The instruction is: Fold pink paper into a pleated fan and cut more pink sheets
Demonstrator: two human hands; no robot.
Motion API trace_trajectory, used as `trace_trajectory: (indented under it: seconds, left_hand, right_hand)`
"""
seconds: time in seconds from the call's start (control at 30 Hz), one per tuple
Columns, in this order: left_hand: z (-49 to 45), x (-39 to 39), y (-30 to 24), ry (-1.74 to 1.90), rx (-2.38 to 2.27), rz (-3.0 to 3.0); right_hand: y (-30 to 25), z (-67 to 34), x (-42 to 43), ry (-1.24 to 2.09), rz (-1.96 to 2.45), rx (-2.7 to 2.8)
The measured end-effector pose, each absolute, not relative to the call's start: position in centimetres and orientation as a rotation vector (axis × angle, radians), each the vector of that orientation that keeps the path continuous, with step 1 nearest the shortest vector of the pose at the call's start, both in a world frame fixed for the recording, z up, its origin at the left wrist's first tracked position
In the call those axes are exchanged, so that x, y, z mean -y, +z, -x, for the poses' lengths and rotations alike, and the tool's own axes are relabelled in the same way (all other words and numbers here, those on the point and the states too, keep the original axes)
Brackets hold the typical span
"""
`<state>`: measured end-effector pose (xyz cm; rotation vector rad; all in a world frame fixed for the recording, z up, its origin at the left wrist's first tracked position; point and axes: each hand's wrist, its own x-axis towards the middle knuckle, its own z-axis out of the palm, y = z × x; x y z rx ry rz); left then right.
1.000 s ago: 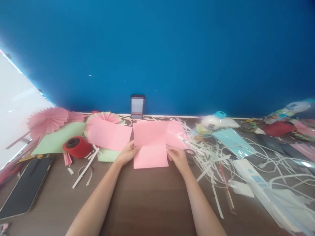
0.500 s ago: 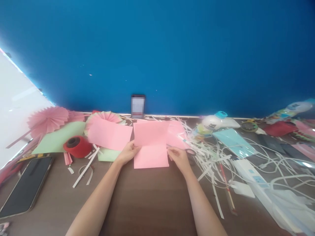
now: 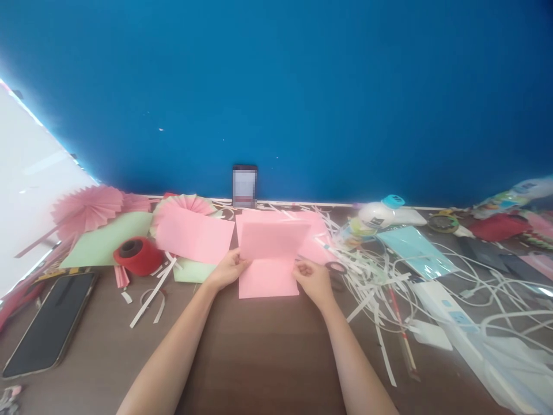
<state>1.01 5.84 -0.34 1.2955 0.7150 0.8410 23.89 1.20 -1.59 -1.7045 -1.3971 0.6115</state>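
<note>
A sheet of pink paper (image 3: 268, 278) lies in front of me, creased across its middle, its far half (image 3: 274, 239) tilted up off the table. At its left edge, by the crease, my left hand (image 3: 228, 270) pinches the paper between thumb and fingers. My right hand (image 3: 311, 279) grips the opposite edge at about the same height, fingers curled. Another pink sheet (image 3: 317, 230) lies behind it, partly covered. To the left of my left hand is one more pink sheet (image 3: 194, 235), with a light green sheet (image 3: 192, 272) under it.
Left are a red spool (image 3: 140, 259), pink paper fans (image 3: 88, 210) and a dark phone (image 3: 49, 325). A small phone (image 3: 245, 186) leans on the blue wall. Right are scissors (image 3: 337, 267), white paper strips (image 3: 367, 276), a glue bottle (image 3: 375, 214), a power strip (image 3: 453, 314) and tangled cables.
The far half of the pink sheet has risen further, tilting up toward me along the crease. Both hands keep their hold at the edges. The view has shifted slightly.
</note>
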Motion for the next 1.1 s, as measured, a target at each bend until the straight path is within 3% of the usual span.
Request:
trace_trajectory:
  seconds: [0.27, 0.43, 0.57, 1.1]
  left_hand:
    - [0.2, -6.4, -0.4, 1.041, -0.885, -1.237]
    - [-0.4, -6.5, -1.1, 0.950, -0.721, -1.100]
    - [-0.5, -6.5, -1.2, 0.935, -0.719, -1.101]
    - [-0.4, -6.3, -0.2, 0.862, -0.735, -1.160]
  right_hand:
    - [0.0, -27.2, -0.7, 0.099, 1.847, 1.014]
    - [0.0, -25.4, -0.9, 0.660, 1.560, 1.201]
    - [-0.3, -24.3, -1.1, 0.881, 1.455, 1.173]
    - [0.1, -24.2, -0.9, 1.016, 1.423, 1.215]
